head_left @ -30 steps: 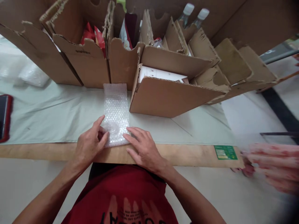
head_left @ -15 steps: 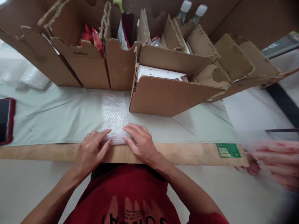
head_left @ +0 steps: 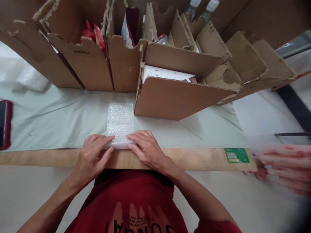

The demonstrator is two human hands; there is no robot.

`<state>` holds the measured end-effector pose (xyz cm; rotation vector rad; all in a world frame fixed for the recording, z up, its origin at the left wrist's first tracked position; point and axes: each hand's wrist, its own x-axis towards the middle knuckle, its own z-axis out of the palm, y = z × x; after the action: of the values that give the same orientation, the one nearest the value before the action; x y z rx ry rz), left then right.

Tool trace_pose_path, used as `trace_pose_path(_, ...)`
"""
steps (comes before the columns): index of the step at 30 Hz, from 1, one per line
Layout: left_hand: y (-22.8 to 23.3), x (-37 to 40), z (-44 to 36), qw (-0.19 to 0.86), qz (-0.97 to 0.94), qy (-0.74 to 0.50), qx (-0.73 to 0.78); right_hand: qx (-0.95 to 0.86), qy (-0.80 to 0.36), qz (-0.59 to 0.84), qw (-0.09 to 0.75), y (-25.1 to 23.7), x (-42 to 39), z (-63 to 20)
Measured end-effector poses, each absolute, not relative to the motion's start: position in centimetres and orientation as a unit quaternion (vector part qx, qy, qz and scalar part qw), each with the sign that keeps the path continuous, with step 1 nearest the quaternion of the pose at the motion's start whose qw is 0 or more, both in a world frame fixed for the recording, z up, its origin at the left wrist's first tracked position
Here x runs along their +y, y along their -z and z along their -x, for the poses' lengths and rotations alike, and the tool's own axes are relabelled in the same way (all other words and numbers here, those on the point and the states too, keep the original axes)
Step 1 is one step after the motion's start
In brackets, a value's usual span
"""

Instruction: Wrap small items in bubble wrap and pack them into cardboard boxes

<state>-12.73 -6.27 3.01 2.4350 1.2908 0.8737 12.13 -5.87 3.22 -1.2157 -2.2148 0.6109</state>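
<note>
A sheet of clear bubble wrap (head_left: 120, 119) lies on the pale green cloth at the table's front edge, its near end rolled or folded over into a thick band. My left hand (head_left: 93, 150) grips the left end of that band between thumb and fingers. At the right end, my right hand (head_left: 145, 147) pinches it the same way. Whether anything lies inside the roll I cannot tell.
Cardboard bins (head_left: 85, 64) stand along the back, holding red packets (head_left: 93, 35) and bottles (head_left: 206, 11). One cardboard box (head_left: 182, 98) reaches forward on the right. A phone (head_left: 4, 124) lies far left, near more bubble wrap (head_left: 32, 77). A green card (head_left: 236, 155) sits on the wooden edge.
The flat part of the bubble wrap has become shorter, and its near end now forms a thicker roll under my fingers. Both hands stay at the table edge.
</note>
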Motion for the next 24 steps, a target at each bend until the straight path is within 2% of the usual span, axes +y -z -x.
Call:
trace_pose_path(3, -2.0, -4.8, 12.5, 0.093, -0.820, -0.294, 0.482, -0.833, -0.142, 0.457, 0.278, -3.3, -6.0, -12.2)
trace_pose_path(7, -1.0, -4.1, 12.2, 0.069, -0.799, -0.317, 0.506, -0.876, -0.114, 0.422, 0.203, -2.9, -5.6, -12.0)
trace_pose_path(12, -2.4, -5.8, 12.8, 0.116, -0.839, -0.309, 0.433, -0.850, -0.191, 0.431, 0.236, -3.0, -5.8, -12.1)
trace_pose_path(15, -2.9, -6.1, 13.1, 0.148, -0.832, -0.299, 0.442, -0.829, -0.233, 0.439, 0.256, -3.3, -6.4, -12.3)
trace_pose_path(20, -1.5, -3.8, 12.3, 0.088, -0.812, -0.290, 0.499, -0.846, -0.106, 0.461, 0.249, -3.4, -6.3, -12.1)
trace_pose_path(24, -1.4, -3.5, 11.8, 0.075, -0.771, -0.321, 0.545, -0.874, -0.089, 0.432, 0.204, -2.8, -5.3, -11.5)
